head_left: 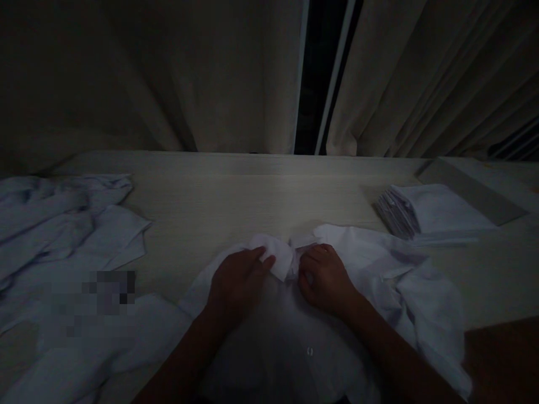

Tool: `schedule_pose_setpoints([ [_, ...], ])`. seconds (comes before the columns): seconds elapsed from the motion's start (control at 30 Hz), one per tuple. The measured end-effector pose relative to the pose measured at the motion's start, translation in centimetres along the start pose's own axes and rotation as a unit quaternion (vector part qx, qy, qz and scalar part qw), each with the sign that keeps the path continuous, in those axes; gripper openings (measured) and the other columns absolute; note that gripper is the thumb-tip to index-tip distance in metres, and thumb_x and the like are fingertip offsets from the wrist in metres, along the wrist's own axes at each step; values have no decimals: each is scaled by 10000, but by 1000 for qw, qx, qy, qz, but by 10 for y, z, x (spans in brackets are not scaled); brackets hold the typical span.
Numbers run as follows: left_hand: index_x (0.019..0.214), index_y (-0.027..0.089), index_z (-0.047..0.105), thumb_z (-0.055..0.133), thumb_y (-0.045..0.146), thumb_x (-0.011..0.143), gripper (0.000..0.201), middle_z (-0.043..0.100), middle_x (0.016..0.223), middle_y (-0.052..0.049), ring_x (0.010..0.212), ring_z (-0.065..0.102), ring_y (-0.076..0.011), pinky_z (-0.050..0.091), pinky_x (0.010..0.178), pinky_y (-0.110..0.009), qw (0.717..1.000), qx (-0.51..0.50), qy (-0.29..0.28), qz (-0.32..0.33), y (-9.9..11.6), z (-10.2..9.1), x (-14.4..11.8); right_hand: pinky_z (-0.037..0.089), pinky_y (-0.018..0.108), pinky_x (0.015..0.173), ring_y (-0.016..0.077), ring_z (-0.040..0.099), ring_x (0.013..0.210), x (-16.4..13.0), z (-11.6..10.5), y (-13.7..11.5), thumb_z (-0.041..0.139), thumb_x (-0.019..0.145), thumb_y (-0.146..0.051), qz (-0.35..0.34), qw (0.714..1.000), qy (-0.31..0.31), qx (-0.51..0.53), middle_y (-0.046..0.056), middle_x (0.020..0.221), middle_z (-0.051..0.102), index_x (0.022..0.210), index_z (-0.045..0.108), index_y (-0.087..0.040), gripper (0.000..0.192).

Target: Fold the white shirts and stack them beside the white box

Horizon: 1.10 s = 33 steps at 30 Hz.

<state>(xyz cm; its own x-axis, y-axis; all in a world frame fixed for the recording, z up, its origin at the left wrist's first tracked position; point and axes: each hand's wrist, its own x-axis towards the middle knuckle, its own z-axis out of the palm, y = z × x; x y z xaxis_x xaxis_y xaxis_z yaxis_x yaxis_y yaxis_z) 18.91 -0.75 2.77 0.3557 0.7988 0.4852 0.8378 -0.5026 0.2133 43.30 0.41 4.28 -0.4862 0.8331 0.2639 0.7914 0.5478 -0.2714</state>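
A white shirt (269, 342) lies spread across the near side of the table, its sleeves reaching out left and right. At its top edge, one flap of the collar (278, 255) stands up pale between my hands. My left hand (242, 280) has its thumb and fingers closed on the left part of the collar. Close beside it, my right hand (322, 275) is curled with its fingers pinched on the cloth at the collar's right part. The fingertips of the right hand are partly hidden by the hand itself.
Crumpled white clothes (63, 224) are heaped at the left, partly pixelated. A stack of folded white cloth (442, 207) sits at the right, against a pale box-like object (475, 179). Curtains (236, 73) hang behind the table (252, 191). The light is dim.
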Motion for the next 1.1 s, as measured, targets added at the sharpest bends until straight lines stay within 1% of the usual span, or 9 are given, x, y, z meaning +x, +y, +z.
schedule_pose_setpoints([
  [0.07,826,252,708,472,153,813,256,698,1173,-30,1138,587,-233,468,1000,-438,1000,-11,-11,11,-7,4,3,449,349,753,213,619,762,0,0,8,545,764,-200,58,994,-89,-9,79,785,688,742,653,-190,111],
  [0.17,855,220,681,423,173,849,262,656,1237,-55,1214,537,-232,434,1051,-443,996,-24,21,-87,-22,9,7,424,278,637,169,610,669,-1,-5,23,547,768,-194,106,985,-122,51,46,740,685,709,651,-195,120],
  [0.3,1235,189,584,339,340,942,411,634,1279,-86,1205,564,-217,445,1045,-425,974,-77,-30,-212,-36,19,11,463,258,639,150,627,682,0,-14,41,501,864,-238,141,976,26,165,17,772,693,838,660,-203,164],
  [0.43,1229,154,608,416,393,913,440,667,1210,-116,1145,589,-252,442,1024,-421,970,-44,-117,-206,-36,31,14,423,423,995,248,551,1205,5,-2,61,410,944,-252,122,978,163,53,113,1214,660,1171,615,-174,315],
  [0.53,1167,169,652,522,407,849,418,693,1145,-118,1083,610,-278,449,983,-429,966,-23,-159,-201,-33,35,17,232,491,1134,245,471,1313,8,9,71,343,952,-173,112,992,47,-46,124,1303,622,1292,558,-168,402],
  [0.67,947,233,691,526,354,816,242,729,1021,-75,928,660,-244,480,828,-372,951,-65,-191,-234,-32,28,21,269,485,1054,266,639,1046,6,7,70,441,917,-219,165,972,-89,-140,157,1071,711,1279,569,-157,388],
  [0.8,805,231,631,505,271,779,134,693,806,-17,744,626,-175,445,687,-302,952,-134,-117,-251,-25,13,25,364,415,875,282,670,924,1,-3,61,557,842,-265,166,962,-170,-136,135,958,732,1339,513,-196,504],
  [0.9,713,218,567,509,211,731,61,622,751,-4,732,580,-151,423,665,-275,962,-154,-31,-223,-17,7,24,380,344,777,242,669,854,1,-5,53,567,845,-267,145,965,-196,-97,98,936,736,1222,610,-242,380],
  [1.1,663,225,463,486,116,694,116,501,716,6,706,505,-138,411,660,-280,972,-126,115,-159,-11,3,19,398,386,834,280,569,1013,7,-5,38,571,861,-214,103,986,-96,-91,124,994,683,820,735,-215,169],
])
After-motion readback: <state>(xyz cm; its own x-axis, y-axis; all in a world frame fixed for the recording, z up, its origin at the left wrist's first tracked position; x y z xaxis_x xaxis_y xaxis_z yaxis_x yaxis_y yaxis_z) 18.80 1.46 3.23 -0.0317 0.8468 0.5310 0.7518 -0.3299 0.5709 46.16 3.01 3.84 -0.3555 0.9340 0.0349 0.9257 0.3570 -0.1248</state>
